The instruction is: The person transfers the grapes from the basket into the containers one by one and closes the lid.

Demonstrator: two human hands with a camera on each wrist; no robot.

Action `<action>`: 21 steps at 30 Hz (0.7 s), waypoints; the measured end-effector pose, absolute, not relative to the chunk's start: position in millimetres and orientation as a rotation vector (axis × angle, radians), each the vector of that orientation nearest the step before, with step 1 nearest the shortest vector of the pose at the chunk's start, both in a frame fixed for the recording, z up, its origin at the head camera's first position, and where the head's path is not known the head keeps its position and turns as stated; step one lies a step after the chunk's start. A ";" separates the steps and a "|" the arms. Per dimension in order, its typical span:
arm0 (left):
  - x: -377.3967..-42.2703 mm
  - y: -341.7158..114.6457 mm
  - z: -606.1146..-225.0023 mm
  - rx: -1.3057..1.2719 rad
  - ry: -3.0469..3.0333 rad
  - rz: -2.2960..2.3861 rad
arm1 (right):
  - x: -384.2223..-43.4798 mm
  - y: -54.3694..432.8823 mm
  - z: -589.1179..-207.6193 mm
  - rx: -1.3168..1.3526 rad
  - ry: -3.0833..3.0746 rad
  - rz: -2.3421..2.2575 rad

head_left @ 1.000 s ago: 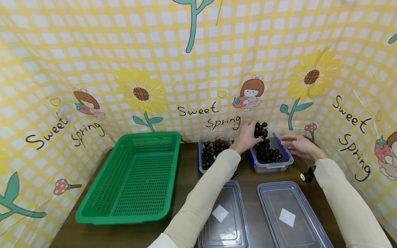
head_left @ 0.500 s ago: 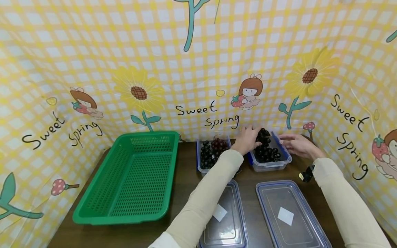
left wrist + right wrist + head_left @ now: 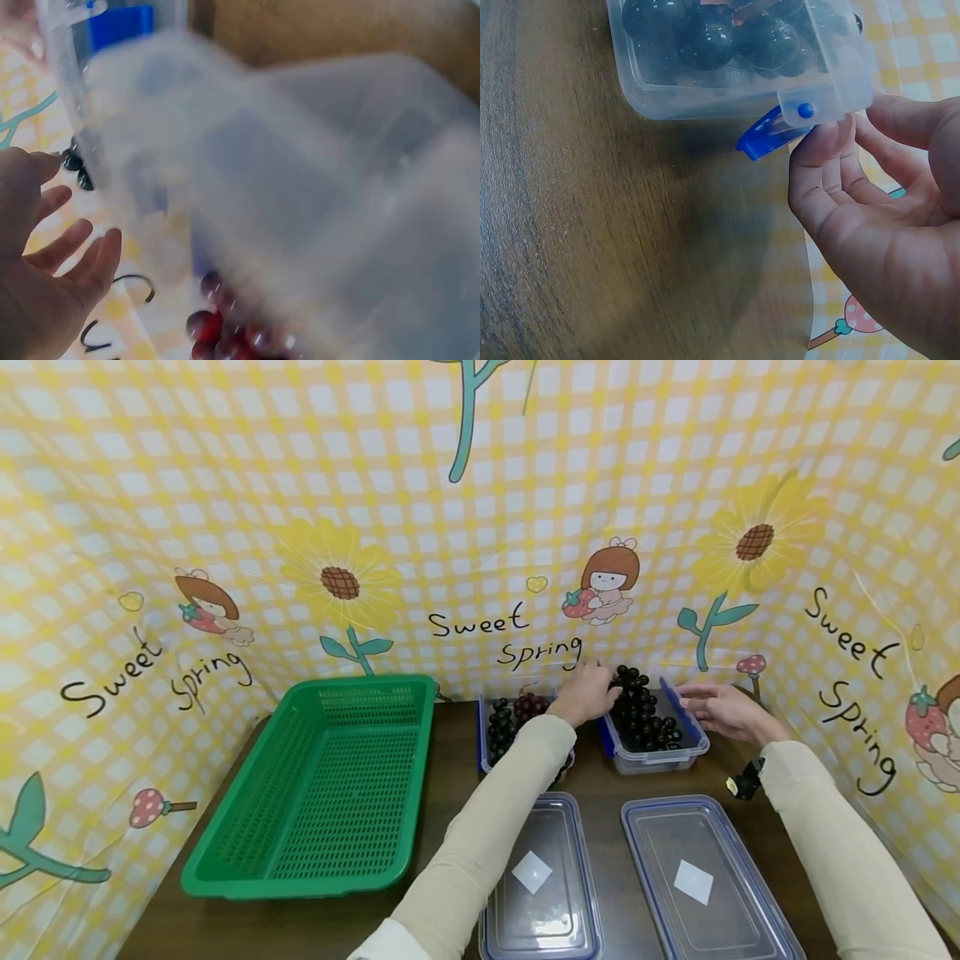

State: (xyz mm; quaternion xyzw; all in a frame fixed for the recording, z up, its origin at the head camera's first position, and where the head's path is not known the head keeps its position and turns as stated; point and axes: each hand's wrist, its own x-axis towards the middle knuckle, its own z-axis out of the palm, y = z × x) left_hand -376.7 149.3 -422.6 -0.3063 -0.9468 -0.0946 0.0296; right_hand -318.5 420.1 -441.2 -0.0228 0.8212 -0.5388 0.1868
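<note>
My left hand (image 3: 587, 693), fingers spread loosely, is beside the back left of the right-hand plastic container (image 3: 652, 766). In the left wrist view its relaxed fingers (image 3: 64, 247) hold nothing. Bunched black grapes (image 3: 645, 718) fill much of that container, and some rise above its back rim. At the container's right side, my right hand (image 3: 723, 712) holds the edge near the raised blue side flap (image 3: 678, 703). The right wrist view has curled fingers (image 3: 814, 169) and thumb at the blue clip (image 3: 765, 139).
Left of it stands a second container (image 3: 481, 727) with black and red grapes (image 3: 531, 703), partly behind my left arm. Two clear lids (image 3: 540, 910) (image 3: 720, 852) lie in front. A green basket (image 3: 300, 887) stands at left. Patterned cloth (image 3: 465, 543) hangs behind the wooden table (image 3: 438, 827).
My left hand has lowered the lifted bunch of black grapes into the right container, let go and drawn back to the left. My right hand has stayed at the container's side.
</note>
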 end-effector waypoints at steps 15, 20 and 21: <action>-373.8 100.3 -351.3 -1.082 -2.819 -0.675 | -319.1 417.8 -438.2 -0.069 2.336 -1.489; -359.9 79.8 -338.5 -1.110 -2.810 -0.824 | -316.7 417.0 -439.2 -0.079 2.398 -1.436; -355.8 75.4 -337.7 -1.128 -2.808 -0.825 | -315.7 416.8 -439.5 -0.079 2.419 -1.415</action>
